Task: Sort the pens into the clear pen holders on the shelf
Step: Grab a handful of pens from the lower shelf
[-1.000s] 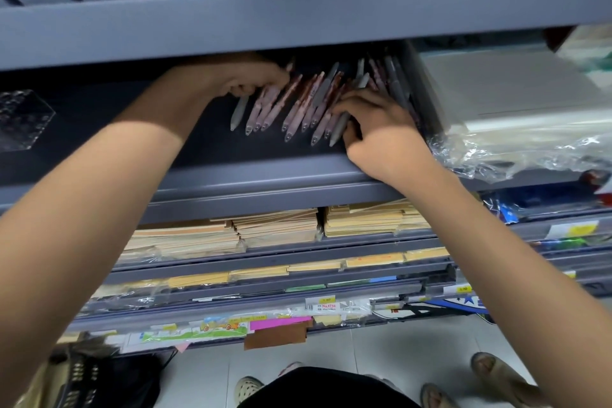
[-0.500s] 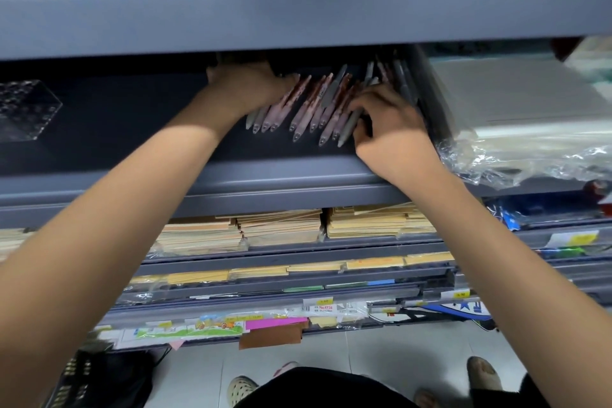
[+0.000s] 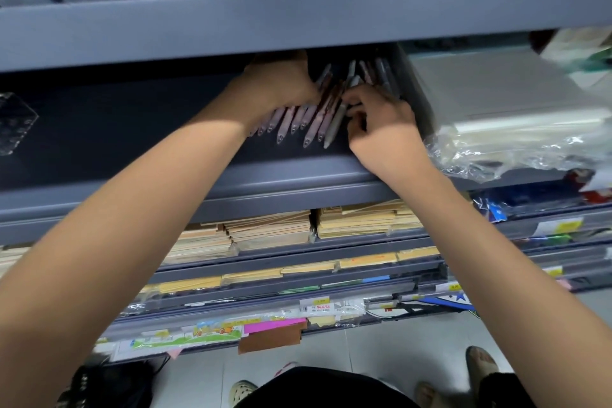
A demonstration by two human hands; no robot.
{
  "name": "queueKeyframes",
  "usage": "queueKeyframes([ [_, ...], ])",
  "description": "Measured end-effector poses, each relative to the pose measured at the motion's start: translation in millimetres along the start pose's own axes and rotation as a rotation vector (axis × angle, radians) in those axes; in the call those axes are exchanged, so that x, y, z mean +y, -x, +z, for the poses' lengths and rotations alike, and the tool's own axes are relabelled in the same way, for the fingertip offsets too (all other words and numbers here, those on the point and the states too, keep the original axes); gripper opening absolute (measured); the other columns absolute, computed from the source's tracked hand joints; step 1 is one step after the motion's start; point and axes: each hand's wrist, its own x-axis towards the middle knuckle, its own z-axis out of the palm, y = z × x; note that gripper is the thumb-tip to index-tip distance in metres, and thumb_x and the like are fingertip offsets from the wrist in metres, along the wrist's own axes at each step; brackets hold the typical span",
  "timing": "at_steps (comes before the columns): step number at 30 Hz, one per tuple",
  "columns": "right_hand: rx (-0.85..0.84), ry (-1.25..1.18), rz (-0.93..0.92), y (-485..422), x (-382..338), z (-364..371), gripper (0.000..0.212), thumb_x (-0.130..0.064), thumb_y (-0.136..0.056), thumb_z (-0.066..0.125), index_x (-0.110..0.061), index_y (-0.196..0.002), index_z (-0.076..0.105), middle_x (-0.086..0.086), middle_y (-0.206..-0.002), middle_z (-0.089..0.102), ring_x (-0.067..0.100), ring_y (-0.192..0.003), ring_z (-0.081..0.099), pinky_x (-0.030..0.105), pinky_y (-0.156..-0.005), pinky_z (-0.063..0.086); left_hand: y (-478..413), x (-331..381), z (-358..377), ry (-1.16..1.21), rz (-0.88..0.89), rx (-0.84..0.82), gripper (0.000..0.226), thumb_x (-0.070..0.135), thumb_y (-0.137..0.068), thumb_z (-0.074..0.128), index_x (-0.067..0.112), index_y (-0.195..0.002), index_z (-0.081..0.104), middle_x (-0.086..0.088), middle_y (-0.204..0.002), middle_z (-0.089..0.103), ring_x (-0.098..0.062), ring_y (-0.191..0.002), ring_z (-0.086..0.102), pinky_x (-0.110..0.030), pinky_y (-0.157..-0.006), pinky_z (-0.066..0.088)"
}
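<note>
Several pinkish-brown pens lie in a fan on the dark grey shelf, tips pointing toward me. My left hand rests over their left side, fingers curled onto the bunch. My right hand presses in from the right, fingers closed around a grey pen at the edge of the bunch. More pens lie further back, partly hidden under the upper shelf. A clear hexagonal pen holder lies at the far left of the same shelf.
A grey upper shelf beam hangs low over the hands. Plastic-wrapped paper stacks fill the shelf right of the pens. Stacks of tan envelopes sit on lower shelves. Feet in sandals stand on the tiled floor.
Both hands have drawn closer together, squeezing the fanned pens into a tighter bunch. The left hand slid right over the pens; the right fingers have curled onto the grey pen.
</note>
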Motion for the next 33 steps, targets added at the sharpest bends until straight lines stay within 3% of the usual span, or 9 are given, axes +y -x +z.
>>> queueKeyframes([
  [2, 0.003, 0.0, -0.003, 0.3, -0.6, -0.4, 0.037, -0.003, -0.081, 0.046, -0.01, -0.113, 0.063, 0.014, -0.112, 0.066, 0.034, -0.098, 0.064, 0.042, -0.085, 0.052, 5.2, 2.6, -5.8, 0.025, -0.035, -0.075, 0.027, 0.029, -0.087, 0.057, 0.01, -0.068, 0.057, -0.005, -0.044, 0.061, -0.016, -0.032, 0.056, -0.014, -0.033, 0.036],
  [4, -0.007, 0.01, -0.003, -0.1, -0.5, -0.8, 0.037, -0.003, -0.081, 0.046, -0.01, -0.112, 0.064, 0.013, -0.113, 0.066, 0.033, -0.098, 0.064, 0.041, -0.086, 0.052, 13.2, 1.8, -11.5, 0.026, -0.073, -0.121, 0.04, 0.033, -0.09, 0.049, 0.008, -0.06, 0.059, -0.001, -0.032, 0.053, -0.014, -0.022, 0.048, -0.012, -0.03, 0.032],
  [12, -0.039, 0.021, -0.03, -3.5, -1.0, 3.4, 0.028, -0.01, -0.086, 0.053, -0.012, -0.111, 0.065, 0.011, -0.113, 0.066, 0.032, -0.098, 0.064, 0.038, -0.086, 0.051, 44.7, -32.2, -0.2, 0.119, -0.093, 0.074, 0.035, 0.043, -0.074, 0.078, 0.012, -0.06, 0.067, -0.001, -0.057, 0.061, -0.015, -0.057, 0.056, -0.022, -0.05, 0.037],
  [17, -0.017, 0.062, -0.054, -1.4, 0.9, 4.1, 0.021, -0.017, -0.09, 0.055, -0.013, -0.108, 0.066, 0.011, -0.114, 0.067, 0.033, -0.104, 0.061, 0.037, -0.088, 0.048, 40.9, -54.5, -0.3, 0.015, -0.135, 0.336, 0.061, 0.069, -0.087, 0.051, 0.012, -0.075, 0.069, -0.009, -0.082, 0.071, -0.03, -0.088, 0.067, -0.034, -0.08, 0.054],
  [21, 0.007, 0.157, -0.065, 0.6, 0.1, 6.0, 0.019, -0.023, -0.089, 0.054, -0.017, -0.103, 0.066, 0.007, -0.106, 0.07, 0.032, -0.107, 0.06, 0.037, -0.095, 0.042, 35.3, -68.9, 1.8, 0.122, -0.247, 0.165, 0.088, 0.089, -0.073, 0.046, 0.014, -0.114, 0.066, -0.012, -0.12, 0.067, -0.033, -0.114, 0.061, -0.038, -0.098, 0.05],
  [23, -0.041, 0.14, 0.001, -3.8, 0.0, 4.9, 0.019, -0.028, -0.091, 0.055, -0.02, -0.104, 0.066, 0.003, -0.105, 0.072, 0.03, -0.106, 0.062, 0.039, -0.099, 0.041, 31.7, -63.4, -0.8, 0.21, -0.213, 0.066, 0.106, 0.097, -0.061, 0.048, 0.014, -0.125, 0.061, -0.012, -0.127, 0.064, -0.031, -0.113, 0.061, -0.034, -0.093, 0.05],
  [26, -0.108, -0.075, 0.094, -9.1, 0.9, 0.0, 0.017, -0.024, -0.093, 0.059, -0.021, -0.104, 0.071, -0.001, -0.105, 0.074, 0.025, -0.106, 0.066, 0.04, -0.101, 0.043, 23.1, -48.1, -6.9, 0.157, -0.157, -0.077, 0.114, 0.103, -0.052, 0.044, 0.008, -0.11, 0.067, -0.019, -0.109, 0.071, -0.034, -0.096, 0.069, -0.03, -0.076, 0.049],
  [29, -0.138, -0.187, 0.099, -8.1, 0.9, -3.7, 0.026, -0.011, -0.094, 0.054, -0.022, -0.108, 0.073, -0.001, -0.106, 0.075, 0.019, -0.109, 0.066, 0.037, -0.103, 0.044, 20.2, -30.4, -12.4, 0.008, -0.126, -0.192, 0.099, 0.1, -0.055, 0.043, 0.006, -0.077, 0.068, -0.012, -0.063, 0.073, -0.026, -0.061, 0.07, -0.025, -0.058, 0.051],
  [33, -0.177, -0.185, 0.12, -9.9, 4.3, -4.6, 0.041, 0.0, -0.092, 0.046, -0.025, -0.111, 0.072, -0.002, -0.111, 0.073, 0.017, -0.114, 0.063, 0.032, -0.108, 0.04, 16.9, -8.9, -6.8, -0.151, -0.035, -0.257, 0.09, 0.093, -0.063, 0.049, 0.006, -0.083, 0.066, -0.007, -0.058, 0.067, -0.023, -0.056, 0.065, -0.023, -0.05, 0.045],
])
